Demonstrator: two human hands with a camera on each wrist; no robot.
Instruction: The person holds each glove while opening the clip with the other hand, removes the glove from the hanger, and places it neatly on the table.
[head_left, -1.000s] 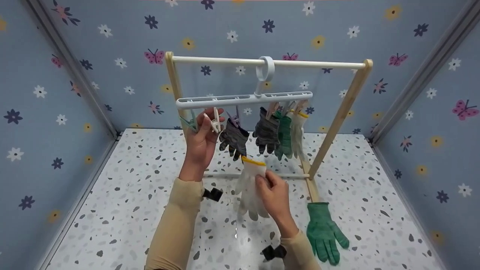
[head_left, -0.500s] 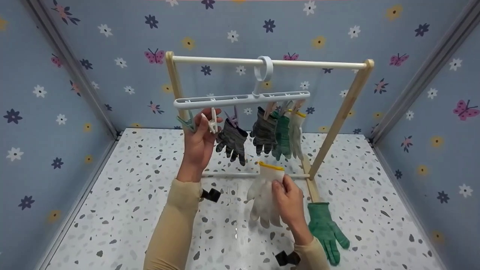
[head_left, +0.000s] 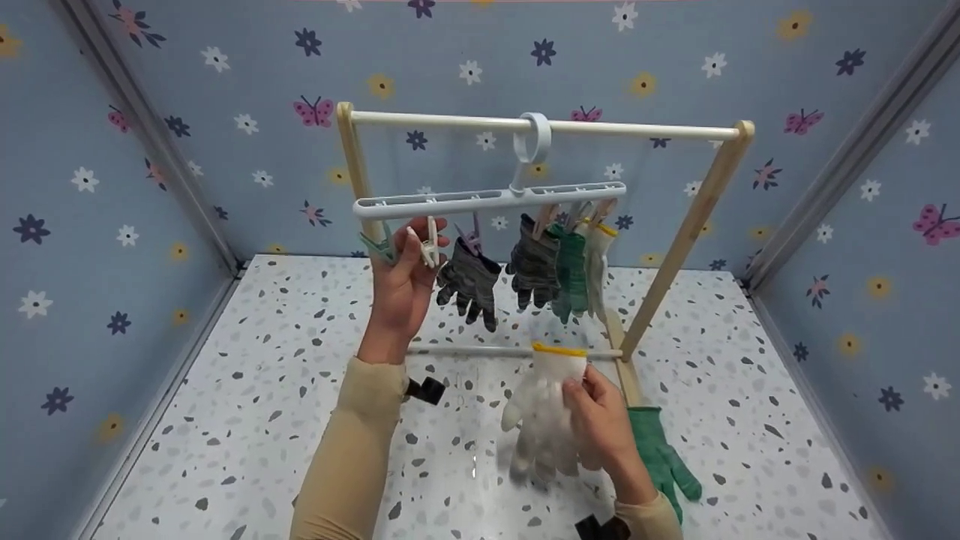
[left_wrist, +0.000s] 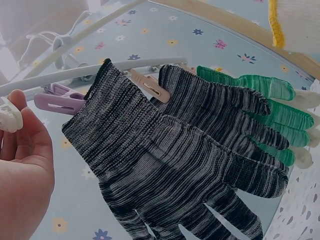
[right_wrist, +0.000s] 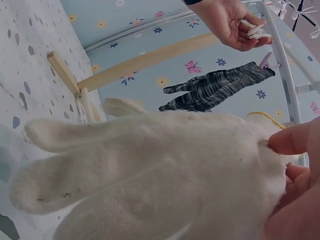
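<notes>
"What was nearest the person?"

"The right hand [head_left: 604, 420], at five o'clock in their view. Thumb and fingers pinched a white glove [head_left: 551, 420] by the side of its cuff, below the yellow edge."

"Where was that glove?"

"Also toward five, cuff up, fingers dangling over the speckled counter [head_left: 262, 390]. A green glove [head_left: 660, 454] lay on the counter between four and five, partly hidden by the right hand and wrist."

"And the left hand [head_left: 401, 292]?"

"Farther in, toward nine, its thumb and fingers holding a white clip [head_left: 430, 251]. I couldn't tell whether the clip's jaws were parted. A mint clip [head_left: 386, 244] hung just beside it, on the nine o'clock side."

"What else hung there?"

"A striped glove [head_left: 471, 283] in a purple clip [left_wrist: 65, 103], about mid-dial. Toward three, close together: a second striped glove [head_left: 534, 262], a hanging green glove [head_left: 571, 277] and a hanging white glove [head_left: 597, 262]."

"All from one hanger [head_left: 442, 203]?"

"Yes, a pale grey one at twelve, its ring [head_left: 544, 139] looped over a white rail [head_left: 637, 130]. Beyond that stood a blue wall [head_left: 585, 52] with flowers and butterflies."
</notes>
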